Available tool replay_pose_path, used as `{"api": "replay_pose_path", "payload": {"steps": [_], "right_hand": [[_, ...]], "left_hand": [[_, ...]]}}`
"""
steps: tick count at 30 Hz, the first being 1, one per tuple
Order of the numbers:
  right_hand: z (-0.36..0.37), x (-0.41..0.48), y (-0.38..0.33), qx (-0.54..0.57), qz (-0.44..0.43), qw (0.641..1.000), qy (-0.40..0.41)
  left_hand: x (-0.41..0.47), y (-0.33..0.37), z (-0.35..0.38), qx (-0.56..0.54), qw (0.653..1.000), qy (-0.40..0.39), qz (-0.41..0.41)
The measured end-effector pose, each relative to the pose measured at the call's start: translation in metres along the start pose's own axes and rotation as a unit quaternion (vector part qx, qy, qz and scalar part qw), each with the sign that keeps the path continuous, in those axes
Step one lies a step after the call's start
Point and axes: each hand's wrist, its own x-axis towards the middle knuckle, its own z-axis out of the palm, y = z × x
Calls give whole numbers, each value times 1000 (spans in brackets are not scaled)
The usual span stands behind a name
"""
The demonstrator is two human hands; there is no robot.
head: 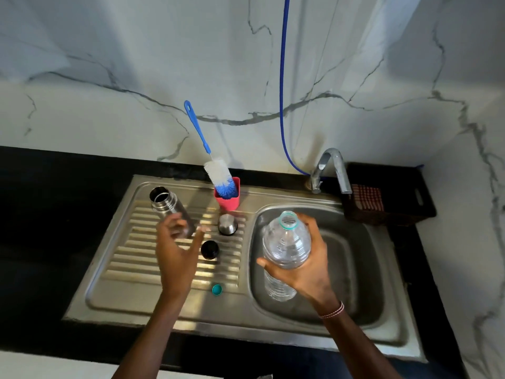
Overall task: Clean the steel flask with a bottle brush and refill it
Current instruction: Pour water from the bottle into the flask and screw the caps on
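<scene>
Steel flask (166, 207) standing uncapped, slightly tilted, on drainboard (131, 242). Left hand (177, 253) hovering at its base, fingers spread (contact unclear). Right hand (306, 266) wrapping clear bottle (287, 242) over basin (355, 255). Likely needing: steadying flask firmly before pouring.

tap (332, 170) at 1 o'clock | blue hose (281, 77) hanging down marble wall (136, 64) at 12 o'clock | dark basket (396, 218) at 2 o'clock, checked cloth (367, 198) inside | black counter (54, 201) at 9 o'clock
</scene>
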Motion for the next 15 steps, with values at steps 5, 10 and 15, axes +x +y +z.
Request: {"api": "replay_pose_path", "payload": {"steps": [5,10,15], "right_hand": [[2,-5,3,-5,-2,1000,13],[5,-5,0,-8,3,1000,12],[4,-3,-3,-27,-1,1000,8]], "left_hand": [[59,-41,-9,43,992,109,-42],[86,-55,2,49,993,80,-74],[102,-70,6,85,982,96,-138]]}}
